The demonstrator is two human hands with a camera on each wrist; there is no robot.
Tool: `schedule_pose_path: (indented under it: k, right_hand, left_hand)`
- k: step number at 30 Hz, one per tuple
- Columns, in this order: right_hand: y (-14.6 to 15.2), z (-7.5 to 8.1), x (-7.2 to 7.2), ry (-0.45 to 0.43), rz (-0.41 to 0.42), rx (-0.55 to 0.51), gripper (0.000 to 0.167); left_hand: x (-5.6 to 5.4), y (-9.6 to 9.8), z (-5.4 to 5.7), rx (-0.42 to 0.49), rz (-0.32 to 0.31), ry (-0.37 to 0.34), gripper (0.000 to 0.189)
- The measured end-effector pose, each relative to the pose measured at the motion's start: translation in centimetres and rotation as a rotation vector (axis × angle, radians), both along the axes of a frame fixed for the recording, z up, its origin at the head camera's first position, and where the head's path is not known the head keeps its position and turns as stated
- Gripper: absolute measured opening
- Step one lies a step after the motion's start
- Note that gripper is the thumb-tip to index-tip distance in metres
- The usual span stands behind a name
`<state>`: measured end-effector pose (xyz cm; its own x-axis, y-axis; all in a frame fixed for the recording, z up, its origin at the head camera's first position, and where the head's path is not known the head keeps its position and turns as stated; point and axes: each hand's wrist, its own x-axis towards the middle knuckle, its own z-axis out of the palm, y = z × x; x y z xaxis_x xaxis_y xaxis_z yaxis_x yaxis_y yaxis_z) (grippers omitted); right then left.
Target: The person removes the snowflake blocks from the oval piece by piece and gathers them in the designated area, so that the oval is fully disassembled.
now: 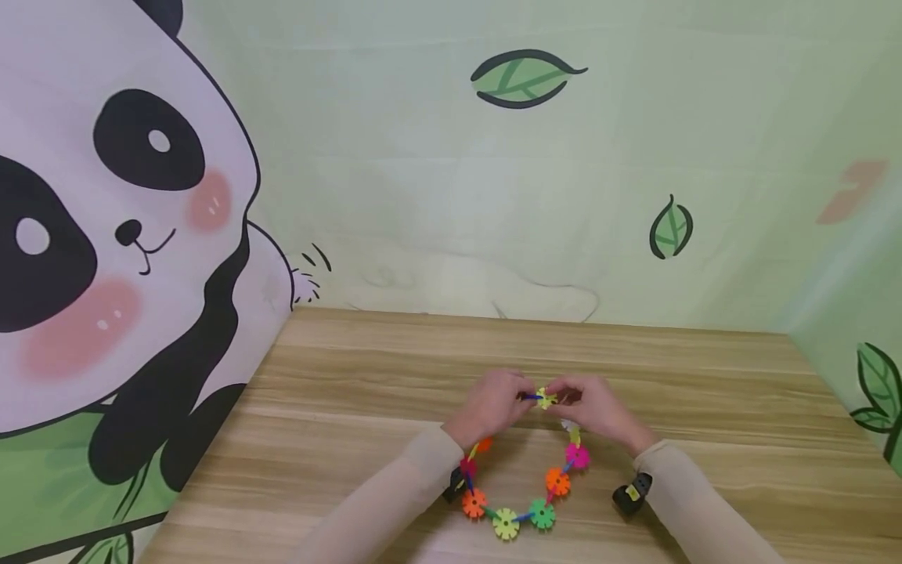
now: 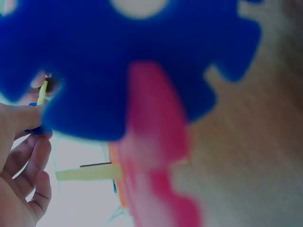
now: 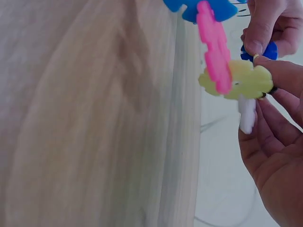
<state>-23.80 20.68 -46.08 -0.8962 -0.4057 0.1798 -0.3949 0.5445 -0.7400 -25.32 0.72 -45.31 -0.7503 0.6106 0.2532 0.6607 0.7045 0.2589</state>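
Note:
Notched plastic snowflake discs are linked into a loop-shaped chain, with a light yellow-green disc (image 1: pixel 505 524) at its near side. At the far side of the loop, both hands meet. My left hand (image 1: pixel 496 401) pinches a blue disc (image 3: pixel 259 51) between thumb and fingers. A yellow disc (image 1: pixel 545 398) stands between the hands, pinched by the fingertips of my right hand (image 1: pixel 595 403). Beside the right fingers hang a white disc (image 3: pixel 246 113) and a pale yellow disc (image 3: pixel 236 80) joined to a pink disc (image 3: pixel 215 45). In the left wrist view, a large blurred blue disc (image 2: pixel 94 94) covers much of the work.
The chain lies on a wood-grain table (image 1: pixel 352 368). A light green backdrop (image 1: pixel 423 196) with a printed panda (image 1: pixel 176 251) and leaves rises behind and at the sides. A black wrist camera (image 1: pixel 632 495) sits by the right cuff.

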Motion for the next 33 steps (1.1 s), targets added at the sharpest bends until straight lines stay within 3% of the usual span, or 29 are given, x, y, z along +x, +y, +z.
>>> schedule_pose_path:
  k: [10,18,24,29,33]
  right_hand:
    - [0.3,-0.1,0.1,-0.013,-0.014,0.013,0.014]
    - [0.4,-0.1,0.1,-0.023,-0.033,0.033,0.013]
    - [0.4,-0.1,0.1,-0.036,-0.038,0.03,0.014]
    - [0.6,-0.1,0.0,-0.036,-0.041,0.02,0.015]
    - [1.1,-0.1,-0.1,-0.039,-0.057,0.016,0.015]
  left_hand:
    - [-0.2,-0.1,-0.2,0.011,-0.027,0.071,0.005]
    - [-0.2,-0.4,-0.3,0.009,-0.131,0.167,0.003]
    - [-0.2,-0.5,-0.5,0.023,-0.137,0.203,0.004]
    - [-0.2,-0.6,-0.8,0.059,-0.142,0.205,0.008]
    - [-0.5,-1.1,-0.6,0.117,-0.147,0.107,0.008]
